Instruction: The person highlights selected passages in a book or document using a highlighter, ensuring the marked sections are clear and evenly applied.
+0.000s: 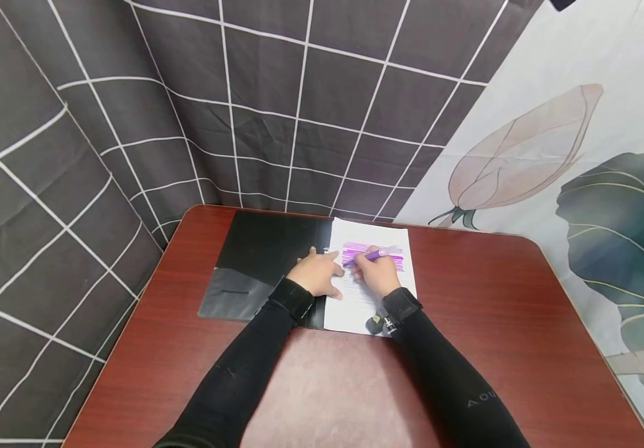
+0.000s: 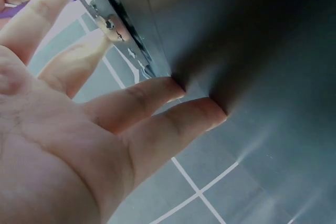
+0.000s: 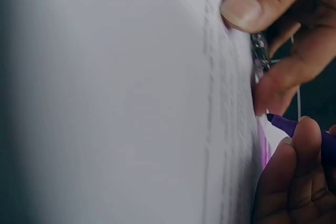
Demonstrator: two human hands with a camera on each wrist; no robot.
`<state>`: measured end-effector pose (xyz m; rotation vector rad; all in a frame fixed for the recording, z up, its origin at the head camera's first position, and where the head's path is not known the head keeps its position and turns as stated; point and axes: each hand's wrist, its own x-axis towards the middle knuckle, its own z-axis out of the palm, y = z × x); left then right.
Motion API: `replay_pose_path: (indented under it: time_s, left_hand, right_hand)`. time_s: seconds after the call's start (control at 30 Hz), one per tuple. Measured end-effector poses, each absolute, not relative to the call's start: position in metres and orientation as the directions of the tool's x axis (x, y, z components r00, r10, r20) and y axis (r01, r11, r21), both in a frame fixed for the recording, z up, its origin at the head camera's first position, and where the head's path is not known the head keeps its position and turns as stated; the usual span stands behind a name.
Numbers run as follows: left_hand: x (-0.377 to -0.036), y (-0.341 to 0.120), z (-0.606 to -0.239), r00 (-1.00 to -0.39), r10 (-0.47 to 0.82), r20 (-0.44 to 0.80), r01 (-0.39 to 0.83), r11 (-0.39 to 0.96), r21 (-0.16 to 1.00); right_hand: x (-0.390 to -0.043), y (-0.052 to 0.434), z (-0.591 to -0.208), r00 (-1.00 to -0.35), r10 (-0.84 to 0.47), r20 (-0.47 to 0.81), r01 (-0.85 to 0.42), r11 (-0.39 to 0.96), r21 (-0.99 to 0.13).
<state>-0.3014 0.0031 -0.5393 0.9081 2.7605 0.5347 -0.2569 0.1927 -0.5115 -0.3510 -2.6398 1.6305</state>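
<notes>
A black folder (image 1: 268,239) lies spread on the table, with a stack of printed white paper (image 1: 350,314) on its right side. Purple highlighted lines (image 1: 355,246) run across the upper text. My right hand (image 1: 379,275) pinches a purple highlighter (image 3: 285,124), its dark tip close to the page at the left end of the marked lines. With fingers spread, my left hand (image 1: 315,274) rests across the folder's middle and the paper's left edge. In the left wrist view, two of its fingertips press the black cover beside the metal binder clip (image 2: 109,23).
The reddish-brown table (image 1: 484,298) extends on both sides of the folder. Behind it hangs a dark grey cloth (image 1: 266,74) with white grid lines, and a white leaf-patterned cloth (image 1: 523,149) hangs at the right. A grey pocket (image 1: 234,292) covers the folder's lower left.
</notes>
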Motion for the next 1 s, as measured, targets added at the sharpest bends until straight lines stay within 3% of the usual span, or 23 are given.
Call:
replay_pose_path:
  time_s: [0.23, 0.47, 0.7, 1.0]
  left_hand:
    - [-0.3, 0.006, -0.536, -0.797, 0.595, -0.1, 0.512, 0.755, 0.41]
    - [-0.278, 0.002, -0.499, -0.804, 0.585, -0.106, 0.511, 0.771, 0.381]
    - [-0.311, 0.004, -0.551, -0.792, 0.606, -0.081, 0.542, 0.757, 0.366]
    - [-0.308, 0.004, -0.545, -0.792, 0.605, -0.082, 0.527, 0.745, 0.409]
  right_hand:
    - [-0.261, 0.19, -0.516, -0.97, 0.216, -0.114, 0.204, 0.461, -0.863]
    - [-0.263, 0.19, -0.514, -0.97, 0.211, -0.122, 0.21, 0.469, -0.858]
    - [-0.265, 0.189, -0.511, -0.971, 0.201, -0.127, 0.212, 0.491, -0.845]
    - [-0.263, 0.195, -0.508, -0.971, 0.207, -0.119, 0.211, 0.515, -0.831]
